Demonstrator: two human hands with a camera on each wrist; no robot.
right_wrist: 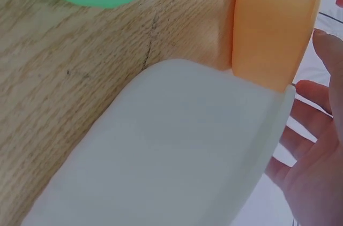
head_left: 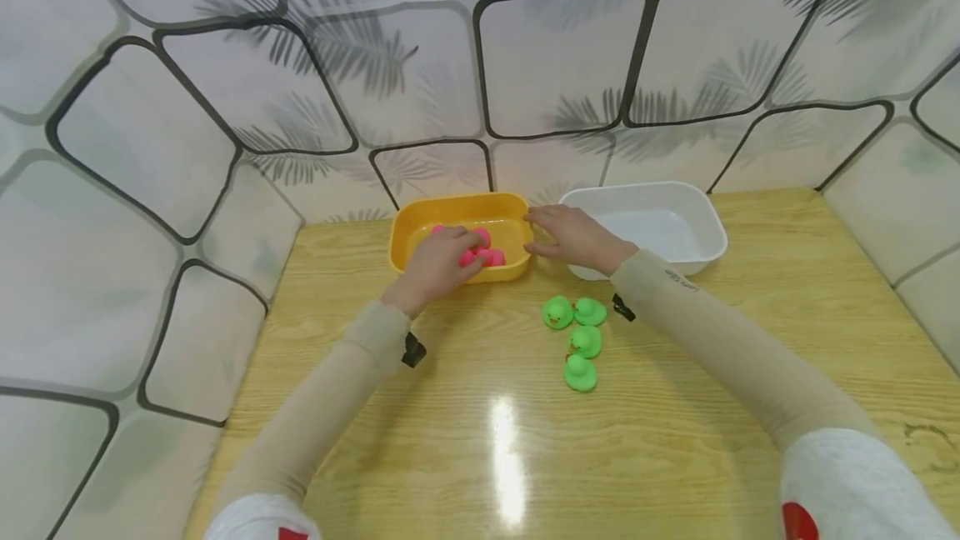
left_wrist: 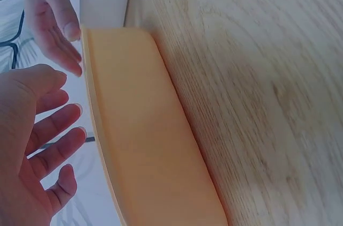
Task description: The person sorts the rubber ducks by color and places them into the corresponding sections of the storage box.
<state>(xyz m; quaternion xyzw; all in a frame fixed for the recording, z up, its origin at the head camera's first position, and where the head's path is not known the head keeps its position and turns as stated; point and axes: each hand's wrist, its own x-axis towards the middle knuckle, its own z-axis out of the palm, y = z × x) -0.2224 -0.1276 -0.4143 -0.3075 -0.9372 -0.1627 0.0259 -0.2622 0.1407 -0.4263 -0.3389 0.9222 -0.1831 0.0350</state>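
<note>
Pink ducks (head_left: 480, 250) lie in yellow tub (head_left: 457, 208) — under left hand (head_left: 438, 263).

Beige sleeves, black wrist straps, bare hands (head_left: 435, 267)

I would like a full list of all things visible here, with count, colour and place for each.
yellow tub: 1, yellow-orange, far side of table, left of white tub
pink ducks: several, exact count unclear, pink, inside yellow tub
white tub: 1, white, beside yellow tub
green ducks: 4, green, on table in front of the tubs
table: 1, light wood
left hand: over yellow tub, at pink ducks
right hand: fingers at yellow tub's right rim
</note>
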